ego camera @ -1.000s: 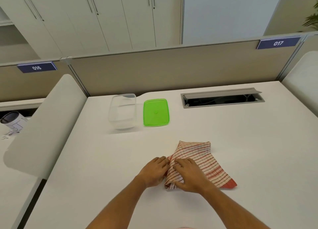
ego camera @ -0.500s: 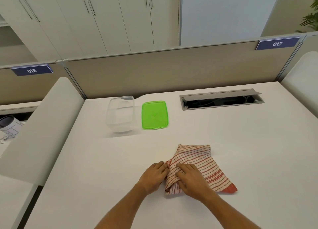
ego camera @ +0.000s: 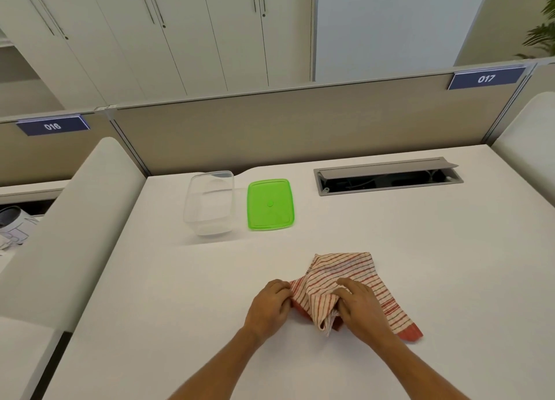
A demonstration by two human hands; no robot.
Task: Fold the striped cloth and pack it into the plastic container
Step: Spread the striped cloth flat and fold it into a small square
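Both hands pinching striped cloth [ego camera: 345,279] edges, left hand [ego camera: 268,305], right hand [ego camera: 359,306], plastic container [ego camera: 210,202] well apart.

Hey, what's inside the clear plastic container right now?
Nothing shows inside the clear plastic container; the white desk shows through its walls. Its green lid lies flat beside it, and the striped cloth is on the desk.

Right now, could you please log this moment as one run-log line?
phase: folding | left hand, right hand: gripping red-striped cloth | clear plastic container: empty, open | green lid: beside it
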